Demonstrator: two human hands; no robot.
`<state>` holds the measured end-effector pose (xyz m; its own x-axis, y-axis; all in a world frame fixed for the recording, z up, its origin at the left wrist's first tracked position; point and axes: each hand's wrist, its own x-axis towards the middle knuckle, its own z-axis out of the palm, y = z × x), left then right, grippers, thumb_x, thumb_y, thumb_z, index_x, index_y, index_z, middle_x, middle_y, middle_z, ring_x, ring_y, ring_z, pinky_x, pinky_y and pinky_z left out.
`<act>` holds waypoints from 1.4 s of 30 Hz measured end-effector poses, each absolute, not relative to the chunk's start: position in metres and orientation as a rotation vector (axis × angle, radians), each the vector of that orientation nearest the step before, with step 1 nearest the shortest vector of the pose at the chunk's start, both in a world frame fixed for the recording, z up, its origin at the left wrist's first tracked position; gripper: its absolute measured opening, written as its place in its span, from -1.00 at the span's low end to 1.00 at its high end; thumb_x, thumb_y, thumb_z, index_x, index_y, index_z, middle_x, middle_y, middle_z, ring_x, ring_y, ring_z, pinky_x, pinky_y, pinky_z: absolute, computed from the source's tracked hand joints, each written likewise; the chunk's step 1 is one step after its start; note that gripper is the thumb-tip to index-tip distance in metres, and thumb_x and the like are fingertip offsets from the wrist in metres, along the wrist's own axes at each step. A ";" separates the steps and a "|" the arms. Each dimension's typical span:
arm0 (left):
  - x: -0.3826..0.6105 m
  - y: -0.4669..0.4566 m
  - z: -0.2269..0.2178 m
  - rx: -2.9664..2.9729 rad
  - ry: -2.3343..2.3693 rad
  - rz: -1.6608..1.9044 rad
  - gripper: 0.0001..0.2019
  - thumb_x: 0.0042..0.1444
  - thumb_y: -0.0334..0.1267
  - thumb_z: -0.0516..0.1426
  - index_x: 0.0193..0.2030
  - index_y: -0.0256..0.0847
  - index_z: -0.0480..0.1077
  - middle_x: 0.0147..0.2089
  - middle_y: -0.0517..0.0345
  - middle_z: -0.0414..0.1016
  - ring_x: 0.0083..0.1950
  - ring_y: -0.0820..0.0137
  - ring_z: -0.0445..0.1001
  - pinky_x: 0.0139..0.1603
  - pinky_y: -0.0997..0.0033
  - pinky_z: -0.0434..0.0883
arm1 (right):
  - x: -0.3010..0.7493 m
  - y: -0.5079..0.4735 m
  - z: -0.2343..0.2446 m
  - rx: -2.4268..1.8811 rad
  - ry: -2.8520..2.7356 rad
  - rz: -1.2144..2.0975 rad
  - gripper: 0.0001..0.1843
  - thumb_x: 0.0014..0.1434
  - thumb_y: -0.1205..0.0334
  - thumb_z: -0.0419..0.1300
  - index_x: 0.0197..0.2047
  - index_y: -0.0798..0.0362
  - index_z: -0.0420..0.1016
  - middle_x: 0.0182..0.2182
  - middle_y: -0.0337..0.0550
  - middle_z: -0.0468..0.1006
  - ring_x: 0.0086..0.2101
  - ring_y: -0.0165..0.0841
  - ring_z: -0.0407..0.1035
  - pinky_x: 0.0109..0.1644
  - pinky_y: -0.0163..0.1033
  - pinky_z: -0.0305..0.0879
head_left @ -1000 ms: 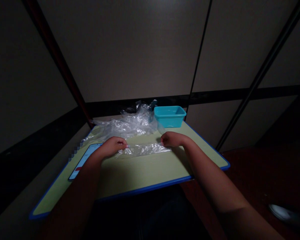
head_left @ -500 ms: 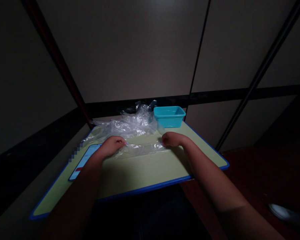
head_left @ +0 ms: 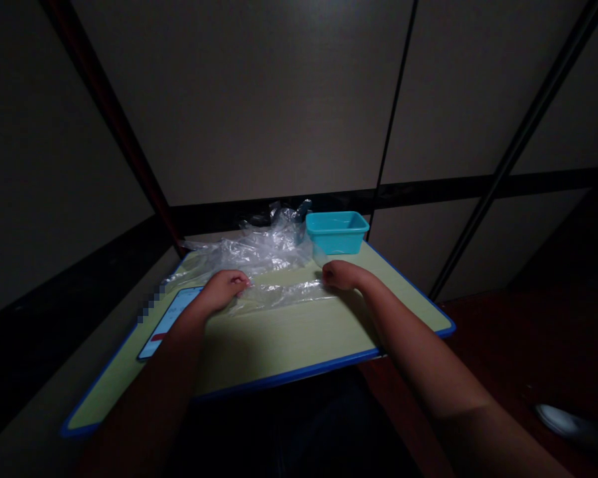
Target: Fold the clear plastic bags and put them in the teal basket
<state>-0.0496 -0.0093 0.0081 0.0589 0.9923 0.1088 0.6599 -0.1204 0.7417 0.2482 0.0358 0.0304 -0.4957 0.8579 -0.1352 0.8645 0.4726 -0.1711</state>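
Observation:
A clear plastic bag (head_left: 284, 296) stretches sideways between my two hands, low over the table. My left hand (head_left: 228, 287) pinches its left end between thumb and fingers. At the other end my right hand (head_left: 337, 275) is closed on the plastic, its fingertips partly hidden. Just beyond lies a crumpled heap of clear plastic bags (head_left: 259, 249), spread over the back left of the table. Behind my right hand stands a turquoise plastic basket (head_left: 336, 240); its inside shows only in part.
The pale yellow table (head_left: 289, 345) has a blue edge. A phone (head_left: 172, 320) with a lit screen lies at the left, partly under my left forearm. Wall panels (head_left: 279, 99) rise right behind the table. A pale object (head_left: 561, 420) is on the dark red floor at right.
Almost nothing differs. Both hands keep their hold, and the plastic between them has shifted very slightly upward in the view.

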 end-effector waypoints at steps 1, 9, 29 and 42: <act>-0.049 -0.009 0.008 1.836 1.652 0.859 -0.77 -0.16 -0.11 0.10 -0.49 -0.26 0.40 -0.60 0.23 0.33 -0.53 0.45 0.29 -0.45 0.46 0.21 | 0.248 0.036 0.030 1.565 2.665 -0.338 -0.76 0.05 0.39 0.11 -0.22 0.20 0.55 -0.28 0.00 0.57 -0.33 -0.31 0.40 -0.38 -0.36 0.13; -0.047 -0.010 0.006 1.861 1.698 0.808 -0.76 -0.18 -0.09 0.07 -0.50 -0.24 0.39 -0.62 0.25 0.28 -0.55 0.45 0.24 -0.50 0.48 0.15 | 0.248 0.042 0.024 1.617 2.614 -0.314 -0.74 0.02 0.36 0.14 -0.23 0.17 0.58 -0.30 -0.06 0.59 -0.34 -0.34 0.41 -0.40 -0.37 0.12; -0.048 -0.006 0.002 1.942 1.764 0.780 -0.79 -0.17 -0.12 0.07 -0.53 -0.22 0.37 -0.53 0.17 0.39 -0.44 0.39 0.33 -0.40 0.45 0.22 | 0.248 0.045 0.021 1.671 2.614 -0.257 -0.75 0.05 0.31 0.14 -0.20 0.13 0.56 -0.26 -0.08 0.58 -0.33 -0.36 0.39 -0.39 -0.37 0.11; -0.052 0.004 -0.014 2.049 1.840 0.786 -0.77 -0.10 -0.12 0.01 -0.48 -0.22 0.37 -0.45 0.14 0.43 -0.36 0.34 0.37 -0.34 0.43 0.24 | 0.246 0.047 0.016 1.733 2.611 -0.202 -0.76 0.06 0.30 0.13 -0.21 0.13 0.55 -0.24 -0.04 0.57 -0.29 -0.34 0.41 -0.39 -0.38 0.11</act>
<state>-0.0522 0.0038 -0.0135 0.0426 0.9770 0.2088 0.8262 -0.1519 0.5425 0.2456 0.0474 0.0157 -0.3909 0.9176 -0.0719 0.9178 0.3827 -0.1060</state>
